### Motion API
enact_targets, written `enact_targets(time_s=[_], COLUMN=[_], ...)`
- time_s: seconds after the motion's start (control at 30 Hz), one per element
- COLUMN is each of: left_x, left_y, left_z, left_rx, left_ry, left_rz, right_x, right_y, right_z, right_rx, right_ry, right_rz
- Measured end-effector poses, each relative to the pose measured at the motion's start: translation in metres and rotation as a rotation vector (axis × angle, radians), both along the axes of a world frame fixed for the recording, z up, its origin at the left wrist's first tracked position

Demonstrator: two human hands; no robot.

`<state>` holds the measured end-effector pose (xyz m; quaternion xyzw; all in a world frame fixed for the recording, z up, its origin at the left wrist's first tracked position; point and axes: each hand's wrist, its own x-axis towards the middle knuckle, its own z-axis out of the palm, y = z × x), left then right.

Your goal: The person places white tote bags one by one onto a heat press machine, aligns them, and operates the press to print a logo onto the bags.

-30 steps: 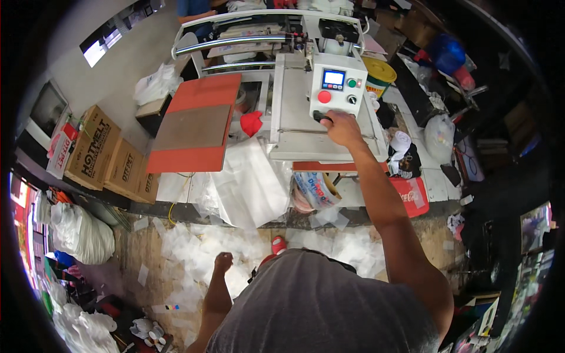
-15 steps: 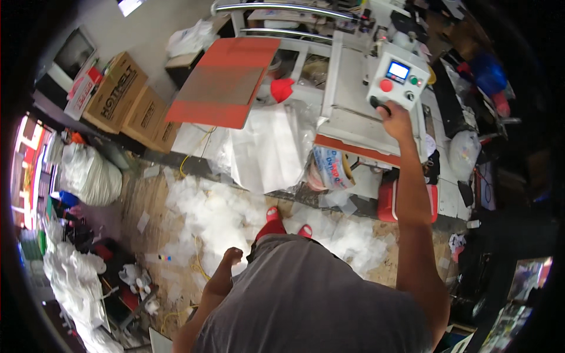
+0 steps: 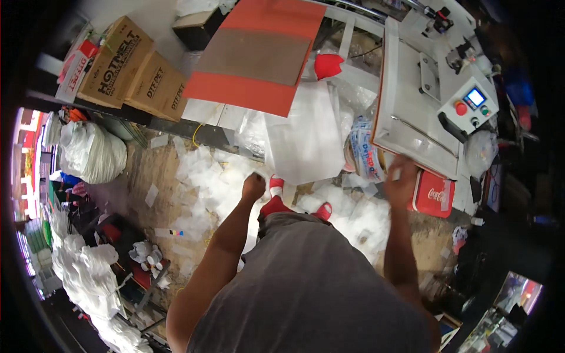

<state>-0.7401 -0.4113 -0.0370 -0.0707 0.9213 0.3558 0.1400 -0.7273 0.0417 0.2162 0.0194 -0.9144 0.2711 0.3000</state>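
Observation:
My left hand [image 3: 254, 187] hangs over the white scraps on the floor, fingers curled into a loose fist with nothing seen in them. My right hand [image 3: 401, 175] is raised just below the front edge of a white press machine [image 3: 406, 132], smeared by motion, so its fingers cannot be read. On the machine's right sits a control box [image 3: 479, 100] with a lit screen and a red button. To the left lies a flat red-orange board [image 3: 238, 91] with a grey-brown sheet [image 3: 268, 56] on it. White sheets [image 3: 306, 138] drape over the table edge between them.
A printed plastic bag [image 3: 364, 150] stands under the machine's left corner. Near my right hand is a red box [image 3: 434, 194]. Cardboard boxes [image 3: 120, 65] stand at the far left, with a full white sack [image 3: 94, 153] below. White scraps [image 3: 200, 182] cover the floor around my feet.
My right hand has left the black handle by the control box and come down toward me. My left hand has moved forward. The view has shifted, and the machine's upper part now stands differently.

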Motion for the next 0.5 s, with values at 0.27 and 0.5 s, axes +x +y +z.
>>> enact_targets(time_s=[0.27, 0.5], left_x=[-0.146, -0.117], left_y=[0.007, -0.062], left_z=[-0.002, -0.013], left_rx=[0.127, 0.052], left_ry=[-0.003, -0.140], left_rz=[-0.113, -0.340], right_x=[0.030, -0.029], right_y=[-0.103, -0.074], right_z=[-0.183, -0.279], right_rx=[-0.326, -0.296], right_ry=[-0.657, -0.789], right_rz=[-0.246, -0.658])
